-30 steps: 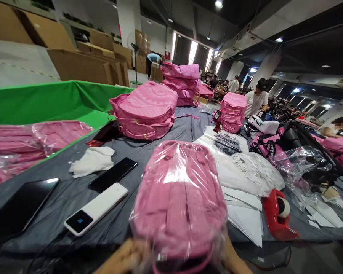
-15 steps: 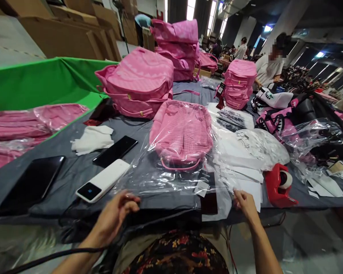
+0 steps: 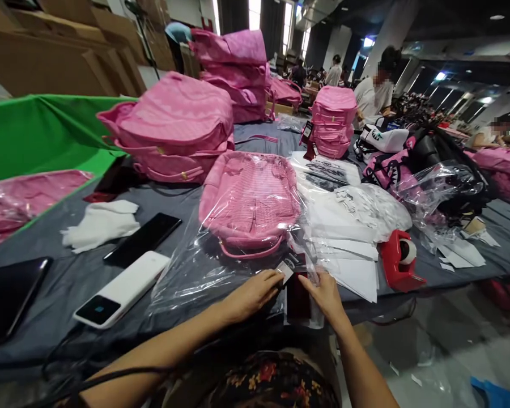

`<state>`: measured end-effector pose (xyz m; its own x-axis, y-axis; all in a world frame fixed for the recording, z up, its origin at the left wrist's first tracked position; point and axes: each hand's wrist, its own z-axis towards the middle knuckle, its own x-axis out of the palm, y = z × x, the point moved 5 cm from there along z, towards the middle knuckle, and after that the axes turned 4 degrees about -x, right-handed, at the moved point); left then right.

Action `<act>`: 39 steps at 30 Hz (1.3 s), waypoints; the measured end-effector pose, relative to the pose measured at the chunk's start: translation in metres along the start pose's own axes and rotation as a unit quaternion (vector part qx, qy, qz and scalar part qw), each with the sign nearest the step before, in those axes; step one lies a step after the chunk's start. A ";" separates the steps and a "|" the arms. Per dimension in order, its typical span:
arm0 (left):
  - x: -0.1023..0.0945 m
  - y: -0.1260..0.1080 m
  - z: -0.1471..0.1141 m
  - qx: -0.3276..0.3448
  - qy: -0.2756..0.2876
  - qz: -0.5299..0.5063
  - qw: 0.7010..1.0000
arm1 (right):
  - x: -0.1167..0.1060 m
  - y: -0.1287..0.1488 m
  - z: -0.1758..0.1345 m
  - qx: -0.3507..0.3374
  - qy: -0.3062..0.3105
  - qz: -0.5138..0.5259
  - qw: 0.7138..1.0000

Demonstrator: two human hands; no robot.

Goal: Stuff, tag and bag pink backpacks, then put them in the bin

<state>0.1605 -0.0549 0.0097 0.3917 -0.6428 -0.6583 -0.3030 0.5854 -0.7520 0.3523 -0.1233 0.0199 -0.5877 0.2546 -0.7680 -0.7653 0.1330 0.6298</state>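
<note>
A pink backpack point(image 3: 253, 195) lies in a clear plastic bag point(image 3: 195, 283) on the grey-covered table, its top handle towards me. Below the handle are a black-and-white hang tag point(image 3: 286, 268) and a dark red tag point(image 3: 298, 303) in a clear sleeve. My left hand point(image 3: 253, 294) reaches in from the left, its fingertips closed at the white part of the hang tag. At the upper right corner of the dark red tag is my right hand point(image 3: 326, 292), thumb and fingers pinched on it. Plastic film partly covers both tags.
Left lie a white power bank point(image 3: 121, 289), a black phone point(image 3: 142, 239), white cloth point(image 3: 102, 224) and a dark tablet point(image 3: 12, 297). A red tape dispenser point(image 3: 402, 263) and white paper sheets point(image 3: 344, 246) are right. Pink backpacks point(image 3: 174, 124) stand behind; a co-worker point(image 3: 374, 90) is beyond.
Both hands have come inward from the bag's near corners to the tags. The hang tag now sits tilted and closer to the handle. The view has turned rightward.
</note>
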 end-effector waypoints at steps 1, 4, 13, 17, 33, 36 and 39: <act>-0.002 0.004 0.002 -0.010 0.005 0.022 1.000 | 0.002 0.000 0.001 0.005 0.003 0.000 1.000; -0.008 0.016 0.005 -0.079 0.004 0.078 0.994 | 0.009 0.001 0.004 0.006 0.027 0.016 0.999; 0.001 0.021 0.011 -0.177 -0.072 0.036 0.981 | 0.006 -0.003 -0.007 -0.030 0.048 0.142 0.988; 0.003 0.024 0.009 -0.254 -0.026 0.022 0.967 | 0.002 -0.009 -0.019 -0.008 0.018 0.061 0.998; 0.007 -0.022 0.035 0.100 -0.077 0.290 0.949 | 0.013 0.011 -0.044 -0.028 -0.027 -0.115 0.993; 0.012 -0.047 0.047 0.263 0.004 0.336 0.904 | 0.017 0.023 -0.060 -0.082 -0.039 -0.169 0.981; 0.011 -0.061 0.057 0.326 0.081 0.329 0.883 | 0.014 0.041 -0.081 -0.152 -0.076 -0.173 0.970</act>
<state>0.2328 -0.0694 0.0502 0.1724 -0.0882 -0.9811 0.1652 0.9845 -0.0595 0.2917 -0.1922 0.0253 -0.2539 0.3864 -0.8867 -0.9656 -0.0479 0.2556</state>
